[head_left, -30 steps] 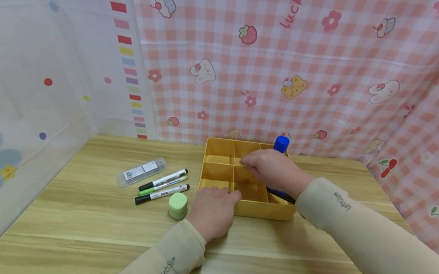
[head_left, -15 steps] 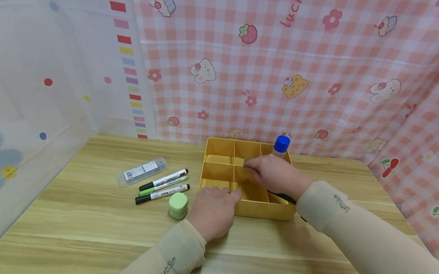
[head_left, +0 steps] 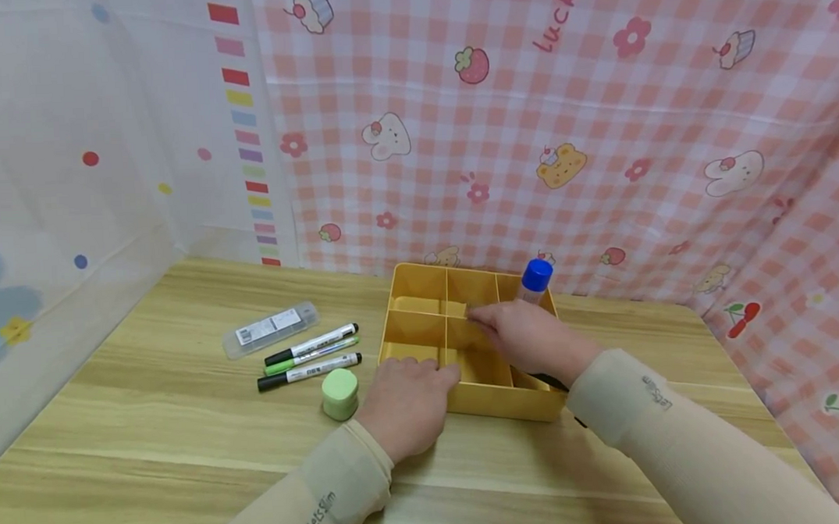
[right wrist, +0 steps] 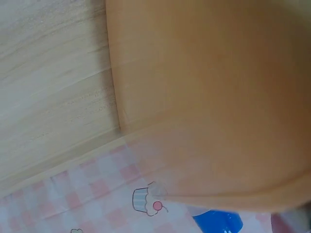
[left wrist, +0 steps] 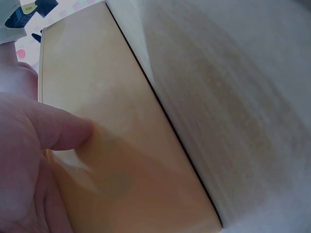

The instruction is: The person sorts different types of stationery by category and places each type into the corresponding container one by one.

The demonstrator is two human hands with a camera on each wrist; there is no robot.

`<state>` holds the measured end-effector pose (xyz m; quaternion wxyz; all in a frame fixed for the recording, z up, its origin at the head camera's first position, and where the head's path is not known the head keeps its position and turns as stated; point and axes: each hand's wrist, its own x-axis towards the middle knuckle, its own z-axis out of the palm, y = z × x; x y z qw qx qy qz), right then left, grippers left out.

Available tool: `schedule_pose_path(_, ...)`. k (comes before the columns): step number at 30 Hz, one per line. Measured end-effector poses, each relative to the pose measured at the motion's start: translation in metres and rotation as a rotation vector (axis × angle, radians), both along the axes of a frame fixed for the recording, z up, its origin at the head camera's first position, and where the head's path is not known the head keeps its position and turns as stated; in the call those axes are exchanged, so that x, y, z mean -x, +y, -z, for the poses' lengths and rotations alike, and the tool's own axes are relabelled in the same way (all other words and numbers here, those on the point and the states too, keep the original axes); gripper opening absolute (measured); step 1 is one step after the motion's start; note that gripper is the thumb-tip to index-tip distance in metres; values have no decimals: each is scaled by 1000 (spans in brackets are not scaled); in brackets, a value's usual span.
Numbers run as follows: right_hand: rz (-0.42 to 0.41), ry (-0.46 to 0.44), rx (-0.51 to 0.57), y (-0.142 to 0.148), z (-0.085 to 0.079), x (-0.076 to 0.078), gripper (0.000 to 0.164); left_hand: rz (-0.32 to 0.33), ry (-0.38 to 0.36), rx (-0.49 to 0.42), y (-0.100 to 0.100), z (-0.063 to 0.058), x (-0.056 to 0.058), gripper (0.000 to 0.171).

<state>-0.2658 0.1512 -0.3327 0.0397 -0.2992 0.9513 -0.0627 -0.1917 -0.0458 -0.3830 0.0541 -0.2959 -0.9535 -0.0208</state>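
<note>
In the head view a yellow divided organizer box (head_left: 506, 404) sits on the table. My left hand (head_left: 408, 407) grips its front wall; in the left wrist view the thumb (left wrist: 63, 128) presses on the outer face. My right hand (head_left: 535, 337) reaches over the box's right half, its fingertips by the middle divider. What it holds, if anything, is hidden. Behind it a blue-capped tube, like a glue stick (head_left: 536, 276), stands upright in the back right part. The right wrist view mostly shows the box's side wall (right wrist: 194, 87), with the blue cap at the bottom.
Left of the box lie two black-capped markers (head_left: 312, 371), a green pen (head_left: 278, 367) between them, and a clear plastic case (head_left: 271, 329). A light green rounded block (head_left: 340, 394) stands beside my left hand. Patterned cloth (head_left: 498, 133) hangs behind the table.
My right hand has moved slightly down and toward me over the box, showing more of the blue-capped tube. My left hand and the box have stayed in place.
</note>
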Motion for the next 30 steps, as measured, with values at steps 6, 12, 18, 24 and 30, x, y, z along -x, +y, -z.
schedule_pose_path(6, -43, 88, 98, 14, -4, -8, 41, 7, 12, -12, 1, 1, 0, 23)
schedule_pose_path(12, -7, 104, 113, 28, -8, -13, 39, 3, -4, -2, 2, -1, 0, 25)
schedule_pose_path(18, 28, 99, 115, 42, -8, -16, 36, 0, -17, -12, 1, -2, -1, 26)
schedule_pose_path(24, 10, 115, 140, 49, -10, -19, 33, 8, -10, -18, -1, -2, -2, 23)
schedule_pose_path(30, 50, 143, 149, 55, -13, -22, 34, 10, 1, -24, -1, -2, -1, 21)
